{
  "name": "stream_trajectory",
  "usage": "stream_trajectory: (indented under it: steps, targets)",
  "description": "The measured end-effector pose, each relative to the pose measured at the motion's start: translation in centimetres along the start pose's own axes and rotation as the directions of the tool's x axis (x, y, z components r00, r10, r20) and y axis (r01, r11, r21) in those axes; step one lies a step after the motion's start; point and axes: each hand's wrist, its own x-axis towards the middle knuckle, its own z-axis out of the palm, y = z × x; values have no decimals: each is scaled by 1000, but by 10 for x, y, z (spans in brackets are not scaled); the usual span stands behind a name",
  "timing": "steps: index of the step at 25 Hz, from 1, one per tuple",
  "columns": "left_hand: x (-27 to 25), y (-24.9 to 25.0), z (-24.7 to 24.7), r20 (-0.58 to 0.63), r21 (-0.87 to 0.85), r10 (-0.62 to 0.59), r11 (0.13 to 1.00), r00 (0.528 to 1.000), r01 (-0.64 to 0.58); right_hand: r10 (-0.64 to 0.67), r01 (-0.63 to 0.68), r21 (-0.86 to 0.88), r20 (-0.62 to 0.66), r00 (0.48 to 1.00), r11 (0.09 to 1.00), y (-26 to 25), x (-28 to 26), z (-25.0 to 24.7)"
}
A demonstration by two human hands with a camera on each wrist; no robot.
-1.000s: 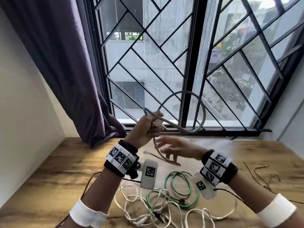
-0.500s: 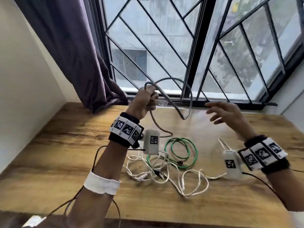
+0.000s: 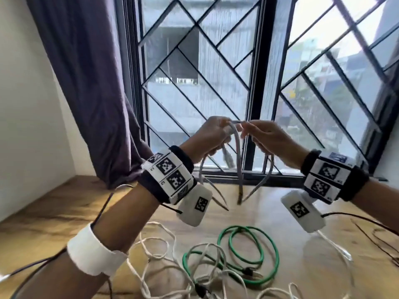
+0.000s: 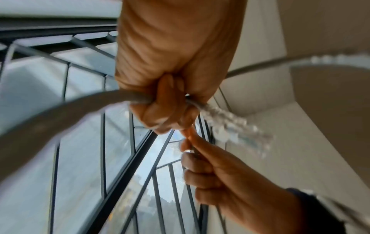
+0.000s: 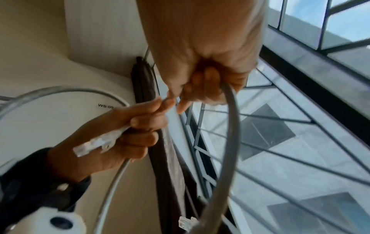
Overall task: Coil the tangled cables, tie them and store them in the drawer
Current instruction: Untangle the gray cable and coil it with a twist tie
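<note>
Left hand (image 3: 210, 137) and right hand (image 3: 266, 137) both clench one grey cable (image 3: 237, 156), its loops hanging above the tabletop (image 3: 323, 266); one green cable (image 3: 248, 255) and one white cable (image 3: 155, 251) lie near its front edge.

Grey cable (image 3: 238, 160) loops smeared by motion blur in head view; lower ends indistinct. Clear plug (image 4: 230, 128) blurred in left wrist view. White cable tangle (image 3: 155, 266) and green cable (image 3: 248, 255) cut off by bottom edge. Cable stretch inside left hand (image 3: 210, 137) hidden.
</note>
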Motion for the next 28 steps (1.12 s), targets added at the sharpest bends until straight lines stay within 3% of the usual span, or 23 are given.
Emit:
stream_trajectory:
  steps: [2,5,7,9,11,13,15,18,19,21,22,24,25,26,28]
  targets:
    - [-5,-7,-6,5,72,112,991,994,-112,-48,45,-17,-194,980,999,13,3,-22]
    - [-12,-23,-15,-4,137,134,982,991,-133,-18,1,-35,-515,857,999,30,0,-69]
    - [-18,-35,-15,9,148,85,985,996,-85,68,-64,26,-552,831,998,41,-12,-90]
    - [-25,-41,-7,38,147,15,989,999,-20,176,-194,5,-441,880,981,48,-30,-93]
    - [-34,-40,9,-19,120,-13,993,1000,15,216,-271,-162,-293,931,949,55,-52,-73]
    - [-40,-34,29,-108,117,5,993,994,8,286,-319,-358,-144,947,878,64,-70,-41]
    - [-46,-28,47,-160,171,50,985,986,-22,417,-369,-473,-4,909,800,76,-85,-7]
    - [-45,-23,58,-173,272,121,960,977,-71,575,-427,-505,178,799,750,93,-97,31]
    - [-43,-21,58,-178,311,154,946,972,-93,572,-435,-467,204,794,770,93,-97,36]
    - [-38,-17,58,-201,400,225,907,953,-130,465,-420,-295,103,879,858,76,-91,36]
    - [-35,-16,59,-226,452,255,882,940,-131,403,-396,-116,37,915,911,62,-87,30]
    - [-29,-14,64,-296,587,316,805,901,-90,267,-285,312,101,958,906,24,-79,12]
    - [-26,-15,66,-337,644,343,763,877,-51,182,-239,402,175,968,884,5,-78,5]
    - [-23,-16,67,-374,678,366,735,852,-18,109,-181,336,222,969,924,-13,-78,0]
    - [-14,-21,62,-407,693,382,721,830,9,37,-24,-58,238,970,998,-34,-75,2]
